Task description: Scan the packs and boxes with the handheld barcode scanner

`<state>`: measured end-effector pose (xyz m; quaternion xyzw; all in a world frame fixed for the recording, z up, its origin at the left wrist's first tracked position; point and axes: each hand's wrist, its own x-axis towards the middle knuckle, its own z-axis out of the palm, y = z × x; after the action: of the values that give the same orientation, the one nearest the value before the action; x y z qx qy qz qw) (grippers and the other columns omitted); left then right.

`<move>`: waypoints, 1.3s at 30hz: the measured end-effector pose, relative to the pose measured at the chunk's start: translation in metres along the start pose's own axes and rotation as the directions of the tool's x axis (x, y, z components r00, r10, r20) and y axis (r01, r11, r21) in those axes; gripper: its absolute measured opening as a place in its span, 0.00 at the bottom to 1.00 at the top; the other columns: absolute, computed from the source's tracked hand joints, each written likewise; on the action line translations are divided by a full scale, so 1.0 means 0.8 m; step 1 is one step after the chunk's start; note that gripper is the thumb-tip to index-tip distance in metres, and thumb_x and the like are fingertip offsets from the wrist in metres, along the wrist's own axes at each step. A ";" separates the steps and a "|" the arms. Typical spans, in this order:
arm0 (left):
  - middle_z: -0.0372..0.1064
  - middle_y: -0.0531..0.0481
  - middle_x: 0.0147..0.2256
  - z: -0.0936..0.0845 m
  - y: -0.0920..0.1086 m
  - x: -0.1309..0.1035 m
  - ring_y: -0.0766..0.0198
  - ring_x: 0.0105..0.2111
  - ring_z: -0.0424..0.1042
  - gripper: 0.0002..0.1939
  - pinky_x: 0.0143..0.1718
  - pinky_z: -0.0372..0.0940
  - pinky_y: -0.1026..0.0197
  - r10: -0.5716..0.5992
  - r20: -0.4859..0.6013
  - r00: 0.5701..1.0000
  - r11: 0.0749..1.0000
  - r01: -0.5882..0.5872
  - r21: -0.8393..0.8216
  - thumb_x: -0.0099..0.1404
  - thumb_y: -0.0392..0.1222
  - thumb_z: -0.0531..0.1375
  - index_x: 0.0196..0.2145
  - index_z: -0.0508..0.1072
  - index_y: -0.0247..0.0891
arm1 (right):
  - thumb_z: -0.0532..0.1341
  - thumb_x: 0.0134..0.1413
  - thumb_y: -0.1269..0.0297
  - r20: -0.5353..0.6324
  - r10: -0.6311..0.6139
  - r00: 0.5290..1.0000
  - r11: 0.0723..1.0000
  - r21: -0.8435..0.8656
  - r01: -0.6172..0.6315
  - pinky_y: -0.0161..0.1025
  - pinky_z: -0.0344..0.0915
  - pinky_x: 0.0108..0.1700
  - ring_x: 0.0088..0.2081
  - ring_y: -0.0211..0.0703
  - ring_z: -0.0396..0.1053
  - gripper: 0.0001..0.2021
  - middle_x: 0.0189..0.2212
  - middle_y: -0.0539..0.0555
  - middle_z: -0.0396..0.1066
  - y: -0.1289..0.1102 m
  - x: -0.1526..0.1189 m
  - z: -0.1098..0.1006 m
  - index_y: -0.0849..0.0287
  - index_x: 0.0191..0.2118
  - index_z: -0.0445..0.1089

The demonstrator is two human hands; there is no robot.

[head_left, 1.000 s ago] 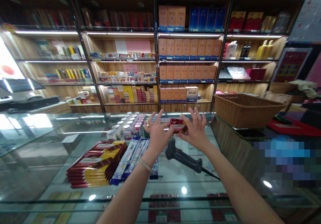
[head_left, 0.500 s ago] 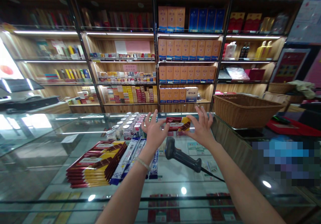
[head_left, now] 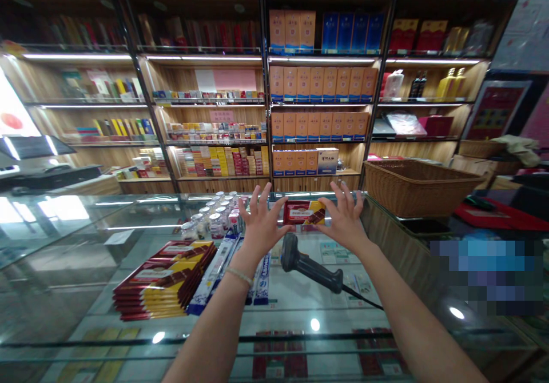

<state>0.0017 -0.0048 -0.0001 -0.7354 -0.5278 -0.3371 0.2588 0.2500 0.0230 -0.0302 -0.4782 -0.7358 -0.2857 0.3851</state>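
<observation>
A chocolate bar point(head_left: 300, 214) in a red and yellow wrapper is held up level over the glass counter, its printed face toward me. My left hand point(head_left: 262, 223) has thumb and forefinger at its left corners, the other fingers spread upward. At its right end my right hand point(head_left: 343, 217) pinches it between thumb and forefinger, other fingers raised. Just below lies a dark handheld barcode scanner point(head_left: 313, 268) with its cable running right. A stack of similar chocolate bars point(head_left: 163, 280) sits at the left. Beside it, partly behind my left wrist, are blue-and-white snack packets point(head_left: 214, 274).
Small clear-lidded jars point(head_left: 217, 217) stand in rows behind the packets on the glass counter point(head_left: 86, 308). A wicker basket point(head_left: 420, 191) is at the right, near a red mat point(head_left: 501, 217). Lit shelves with orange boxes point(head_left: 321, 83) line the back.
My left hand has opened wider and shifted slightly left, its thumb and forefinger moving to the bar's corners. The bar shows flatter to me; my right hand stays nearly in place.
</observation>
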 end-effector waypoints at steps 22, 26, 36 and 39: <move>0.44 0.40 0.74 -0.014 0.024 0.047 0.36 0.73 0.44 0.26 0.69 0.24 0.24 0.055 0.003 0.999 0.998 -0.055 0.037 0.54 0.55 0.73 0.49 0.79 0.44 | 0.69 0.55 0.50 0.039 0.164 0.986 0.986 0.006 -0.164 0.75 0.33 0.68 0.74 0.65 0.38 0.15 0.75 0.63 0.43 0.021 0.032 -0.022 0.55 0.42 0.77; 0.44 0.41 0.74 -0.003 0.040 0.059 0.36 0.73 0.43 0.25 0.69 0.23 0.25 0.090 0.020 0.996 0.996 -0.090 0.015 0.53 0.54 0.74 0.46 0.79 0.44 | 0.69 0.57 0.53 0.037 0.170 0.985 0.985 -0.017 -0.169 0.74 0.34 0.68 0.74 0.63 0.38 0.13 0.75 0.61 0.43 0.041 0.026 -0.024 0.55 0.42 0.77; 0.43 0.40 0.74 0.055 0.109 0.095 0.37 0.73 0.42 0.25 0.70 0.25 0.24 0.132 0.099 0.986 0.991 -0.129 -0.037 0.55 0.57 0.72 0.46 0.80 0.41 | 0.66 0.60 0.59 0.055 0.222 0.973 0.970 -0.116 -0.215 0.72 0.37 0.68 0.74 0.62 0.40 0.10 0.74 0.64 0.47 0.118 -0.002 -0.019 0.56 0.45 0.78; 0.43 0.41 0.74 0.076 0.128 0.104 0.35 0.73 0.42 0.24 0.70 0.26 0.24 0.131 0.126 0.983 0.989 -0.122 -0.078 0.53 0.56 0.73 0.45 0.81 0.41 | 0.65 0.60 0.58 0.063 0.217 0.974 0.968 -0.140 -0.207 0.74 0.37 0.67 0.74 0.63 0.39 0.12 0.74 0.64 0.46 0.148 -0.015 -0.011 0.55 0.47 0.77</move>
<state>0.1307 0.0580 0.0223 -0.7967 -0.4835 -0.2894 0.2186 0.3647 0.0551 -0.0295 -0.5894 -0.6742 -0.2723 0.3519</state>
